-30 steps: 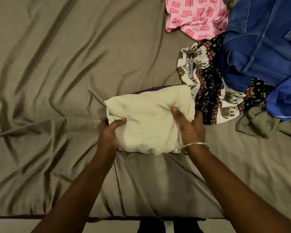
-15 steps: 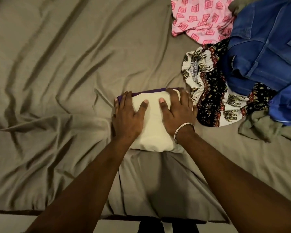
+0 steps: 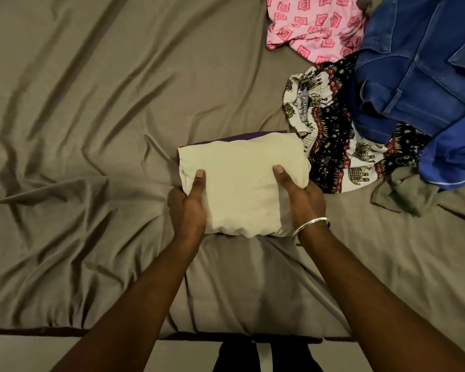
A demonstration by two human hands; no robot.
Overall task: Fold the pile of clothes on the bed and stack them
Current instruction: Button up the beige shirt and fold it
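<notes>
We see both hands clamped on one folded cream garment near the front edge of the bed. The left hand grips its left side: the thumb lies on top of the cloth, pointing away from the person, while the other fingers curl underneath, out of sight. The right hand mirrors this on the right side, thumb on top and fingers tucked below; a silver bangle circles that wrist.

The cream garment is a compact rectangle whose long axis runs left to right across the view, with its rounded folded edge toward the person. A narrow strip of one purple garment shows along its far edge, lying beneath it; we cannot tell whether the two are lifted off the sheet or resting on it.

To the right we count four unfolded pieces in a loose heap: one pink patterned cloth at the top, one elephant-print garment just beside the cream bundle's right edge, blue denim partly over it, and one olive piece at the heap's near edge.
</notes>
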